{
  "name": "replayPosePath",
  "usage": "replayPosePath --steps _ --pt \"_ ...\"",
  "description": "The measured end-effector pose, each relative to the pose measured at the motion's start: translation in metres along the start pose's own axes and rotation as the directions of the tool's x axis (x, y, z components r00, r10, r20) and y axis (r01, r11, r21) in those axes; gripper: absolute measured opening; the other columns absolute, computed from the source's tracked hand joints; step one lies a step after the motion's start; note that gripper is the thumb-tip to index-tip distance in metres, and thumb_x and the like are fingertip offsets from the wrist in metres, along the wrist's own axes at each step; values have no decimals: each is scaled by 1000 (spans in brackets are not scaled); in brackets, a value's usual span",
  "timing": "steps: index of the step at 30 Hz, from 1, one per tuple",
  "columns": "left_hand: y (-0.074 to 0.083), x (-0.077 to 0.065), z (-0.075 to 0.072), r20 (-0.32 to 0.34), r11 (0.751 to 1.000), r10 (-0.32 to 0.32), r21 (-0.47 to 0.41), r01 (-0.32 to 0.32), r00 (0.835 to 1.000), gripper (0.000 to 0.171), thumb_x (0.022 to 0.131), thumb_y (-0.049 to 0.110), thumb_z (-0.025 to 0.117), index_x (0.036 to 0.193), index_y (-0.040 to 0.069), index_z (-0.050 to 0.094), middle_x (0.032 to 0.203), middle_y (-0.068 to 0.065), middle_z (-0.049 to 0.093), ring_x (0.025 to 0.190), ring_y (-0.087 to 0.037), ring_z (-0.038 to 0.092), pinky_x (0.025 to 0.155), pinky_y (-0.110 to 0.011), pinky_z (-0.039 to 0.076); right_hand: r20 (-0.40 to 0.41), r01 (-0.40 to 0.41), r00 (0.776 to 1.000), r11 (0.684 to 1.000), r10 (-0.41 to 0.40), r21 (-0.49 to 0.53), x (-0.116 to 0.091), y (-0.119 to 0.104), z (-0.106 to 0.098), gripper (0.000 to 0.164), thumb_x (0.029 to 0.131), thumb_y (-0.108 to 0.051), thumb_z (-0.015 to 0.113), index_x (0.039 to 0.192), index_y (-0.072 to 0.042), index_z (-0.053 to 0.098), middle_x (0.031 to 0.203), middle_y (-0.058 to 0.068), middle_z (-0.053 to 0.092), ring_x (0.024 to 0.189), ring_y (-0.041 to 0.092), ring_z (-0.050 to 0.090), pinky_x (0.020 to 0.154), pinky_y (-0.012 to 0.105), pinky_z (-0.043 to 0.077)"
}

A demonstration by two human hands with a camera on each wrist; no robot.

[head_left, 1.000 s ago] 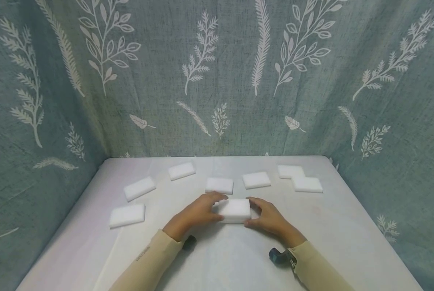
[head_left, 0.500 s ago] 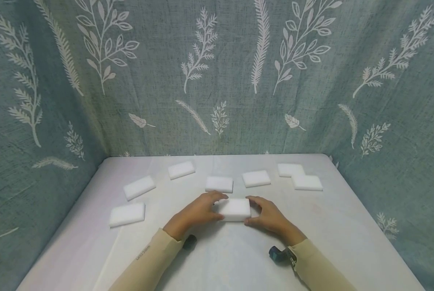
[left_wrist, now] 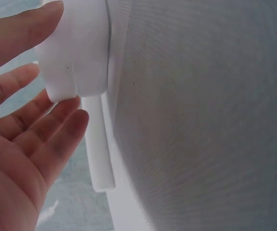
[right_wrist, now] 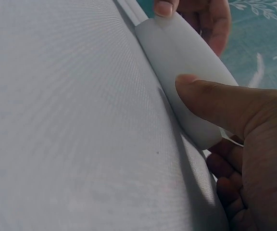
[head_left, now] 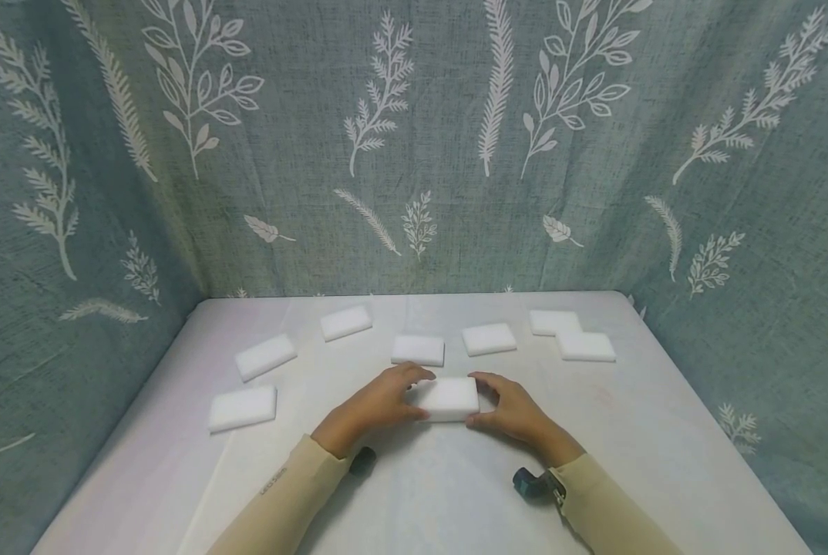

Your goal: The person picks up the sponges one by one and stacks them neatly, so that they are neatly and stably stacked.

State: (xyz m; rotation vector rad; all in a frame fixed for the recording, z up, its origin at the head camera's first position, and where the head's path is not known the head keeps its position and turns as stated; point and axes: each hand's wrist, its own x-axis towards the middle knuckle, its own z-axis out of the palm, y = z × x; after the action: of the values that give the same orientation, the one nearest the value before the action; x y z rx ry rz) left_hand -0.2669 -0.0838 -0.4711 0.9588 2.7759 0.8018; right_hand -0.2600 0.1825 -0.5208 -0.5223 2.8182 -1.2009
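Since I'm calling everything off the central stack (head_left: 450, 398), left to right: first slab (head_left: 243, 408) lies well left of it, second slab (head_left: 266, 358) left and slightly behind, third slab (head_left: 346, 323) farther behind, left. All three loose, none stacked. Left hand (head_left: 389, 397) is at the stack's left end, thumb on the near face, index at the far edge, so clamped on it; other fingers sit close to that end, contact unclear to me. Fourth slab (head_left: 418, 351) lies just behind the stack's left part, loose. Stack itself looks to rest on the white table (head_left: 442, 501) between both hands; seam in my left wrist view reads as two slabs, edges near flush. Right hand (head_left: 514, 416) clamps its right end, thumb on the near face, fingers behind. Fifth slab (head_left: 489, 339) is behind and right, loose. Sixth slab (head_left: 553, 321) and seventh slab (head_left: 586, 347) are well right and behind; corners overlap in view, can't tell if touching. Progress, my read: one pair stacked, seven slabs left outside it.
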Motion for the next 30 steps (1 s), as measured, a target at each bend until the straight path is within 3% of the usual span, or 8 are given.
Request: replayPosePath --steps 10,17,30 --pt "-2 0 5 73 997 -62 -30 64 995 76 78 19 83 143 10 45 140 -6 51 127 -19 47 104 -39 40 -3 -4 1000 1000 4 21 0 -1 -1 82 62 -38 91 132 -11 59 134 7 58 129 31 47 107 49 36" --pt "-1 -1 5 62 998 -63 -5 63 996 75 78 14 82 143 9 45 140 -7 51 129 -21 46 106 -39 39 -7 1 1000 999 0 37 1 -2 -1 78 61 -36 92 128 -11 61 131 5 60 127 29 49 106 49 37" --pt "-5 0 8 48 999 -39 -10 40 998 72 77 10 81 141 8 48 133 -5 55 119 -16 51 101 -37 42 6 -9 1000 999 9 49 -1 -4 -5 76 64 -37 90 129 -10 61 128 6 62 125 30 52 105 49 38"
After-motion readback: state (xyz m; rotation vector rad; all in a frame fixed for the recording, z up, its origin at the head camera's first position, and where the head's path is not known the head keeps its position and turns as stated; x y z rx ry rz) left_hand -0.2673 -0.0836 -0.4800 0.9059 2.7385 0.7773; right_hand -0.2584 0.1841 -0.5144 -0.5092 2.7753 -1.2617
